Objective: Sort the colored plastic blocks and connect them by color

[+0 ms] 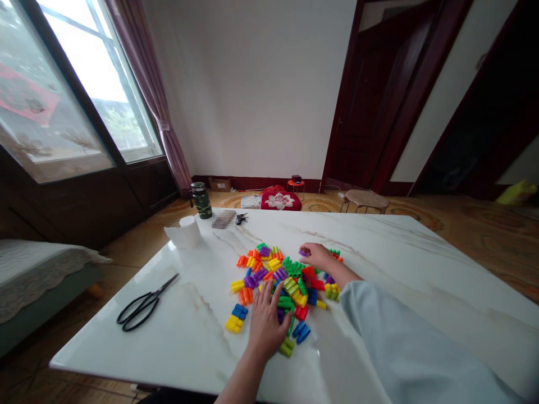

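Note:
A heap of colourful plastic building blocks (292,268) lies on the white marble-patterned table (379,252). My left hand (268,318) rests at the near left side of the heap, fingers spread over the blocks. At the far right side, the fingers of my right hand (316,256) are closed on a purple building block (304,252). Joined blue and yellow blocks (236,318) sit left of my left hand. A blue block (301,332) and a lime-green block (287,347) lie to its right. Part of the heap is hidden beneath my hands.
Black-handled scissors (145,306) lie on the left of the table. Behind them are a white paper roll (187,231), a camouflage-patterned flask (201,201), a blurred-out item (223,219) and keys (241,219). A round stool (366,198) stands beyond the far edge.

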Demonstrator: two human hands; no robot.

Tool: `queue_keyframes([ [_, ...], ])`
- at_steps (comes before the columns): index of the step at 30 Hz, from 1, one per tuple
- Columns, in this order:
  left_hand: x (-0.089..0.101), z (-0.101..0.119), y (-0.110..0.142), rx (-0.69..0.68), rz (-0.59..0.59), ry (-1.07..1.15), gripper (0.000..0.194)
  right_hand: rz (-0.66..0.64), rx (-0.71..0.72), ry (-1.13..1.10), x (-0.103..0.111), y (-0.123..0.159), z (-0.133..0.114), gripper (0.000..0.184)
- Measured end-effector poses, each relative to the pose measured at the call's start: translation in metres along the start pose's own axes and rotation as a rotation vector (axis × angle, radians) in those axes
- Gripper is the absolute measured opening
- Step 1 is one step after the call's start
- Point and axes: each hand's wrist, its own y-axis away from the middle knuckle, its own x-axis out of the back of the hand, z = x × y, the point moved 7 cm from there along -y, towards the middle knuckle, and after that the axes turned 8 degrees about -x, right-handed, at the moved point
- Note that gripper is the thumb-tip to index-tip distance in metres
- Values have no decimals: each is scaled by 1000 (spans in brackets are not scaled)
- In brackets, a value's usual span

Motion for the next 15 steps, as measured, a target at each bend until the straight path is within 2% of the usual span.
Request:
queue_keyframes([
  [2,0,0,0,7,-1,4,71,-18,15,37,0,5,3,36],
  [9,-1,-1,1,6,0,-3,69,-52,110,97,-14,31,2,33],
  [15,0,0,2,11,6,6,68,15,91,42,-13,17,5,35],
])
